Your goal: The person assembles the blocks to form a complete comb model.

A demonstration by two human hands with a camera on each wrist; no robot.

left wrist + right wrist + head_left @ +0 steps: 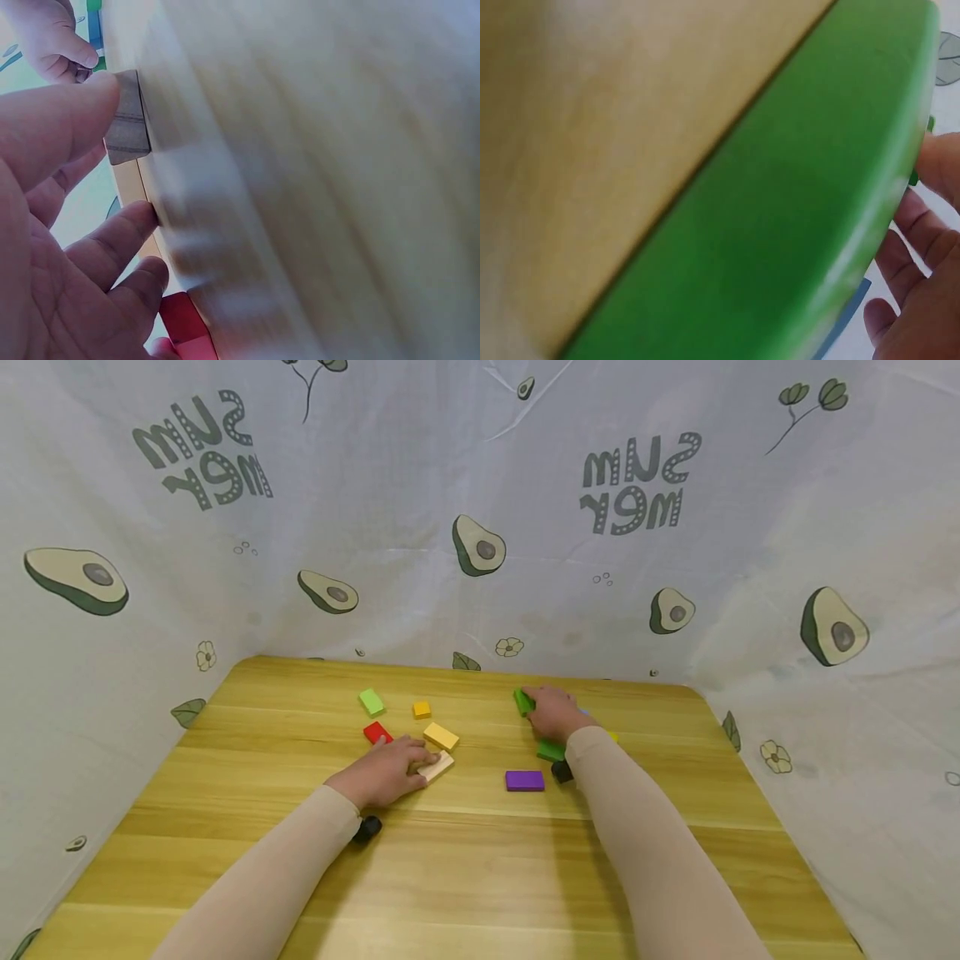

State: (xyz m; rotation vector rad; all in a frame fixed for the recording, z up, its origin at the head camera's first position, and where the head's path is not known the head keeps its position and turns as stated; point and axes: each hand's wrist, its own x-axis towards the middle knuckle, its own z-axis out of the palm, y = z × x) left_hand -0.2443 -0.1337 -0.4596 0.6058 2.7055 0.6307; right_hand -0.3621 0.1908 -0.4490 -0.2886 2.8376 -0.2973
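Farther green block (522,704), pinched by right hand (556,713), as far as visible; pale block (440,767) pinched in left hand (386,771), presumably for steadiness.

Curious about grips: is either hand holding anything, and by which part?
The left hand pinches the pale block near its left end. The right hand touches the far green block; whether it grips is unclear.
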